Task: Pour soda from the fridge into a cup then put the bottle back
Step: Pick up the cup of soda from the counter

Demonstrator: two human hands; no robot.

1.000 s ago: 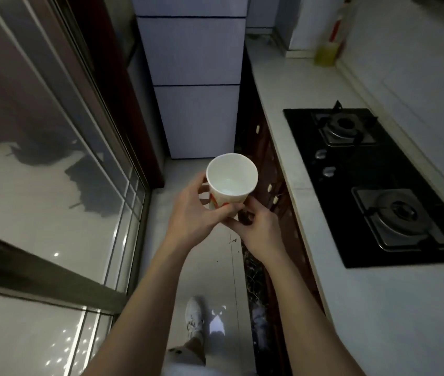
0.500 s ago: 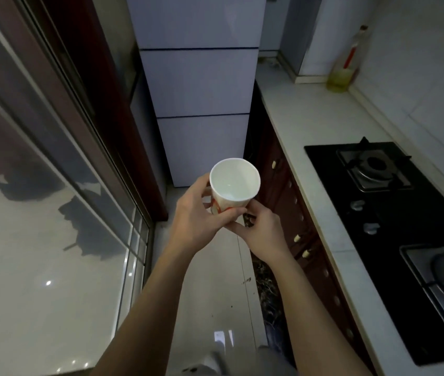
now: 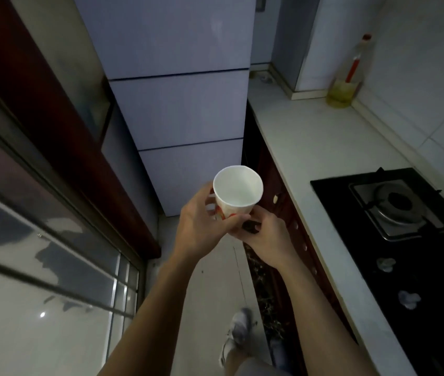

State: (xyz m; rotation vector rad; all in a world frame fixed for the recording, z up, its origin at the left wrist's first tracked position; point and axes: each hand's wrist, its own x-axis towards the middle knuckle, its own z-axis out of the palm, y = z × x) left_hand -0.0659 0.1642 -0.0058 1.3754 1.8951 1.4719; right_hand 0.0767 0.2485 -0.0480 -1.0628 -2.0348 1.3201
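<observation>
A person stands in a narrow, dim kitchen holding a white paper cup out in front of them with both hands, above the pale floor. The left hand wraps the cup's side, thumb across the front near the red print low on its wall, fingers curled round the far side. The right hand grips the cup from below and to the right, its fingertips pressed to the base. The cup is upright, tipped slightly toward the viewer, and its inside looks white and dry. Straight ahead is the fridge, pale blue-grey, its doors all closed, standing against the end of the counter. The cup is in the air in front of the fridge's lowest door, not touching it. On the counter to the right sits a black gas hob with a burner and pale knobs, and at the far end near the tiled wall stands a bottle with yellow liquid and a red cap. Dark red cabinet fronts run under the counter. To the left is a glass sliding door in a dark frame. One pale shoe shows on the floor below the arms.
</observation>
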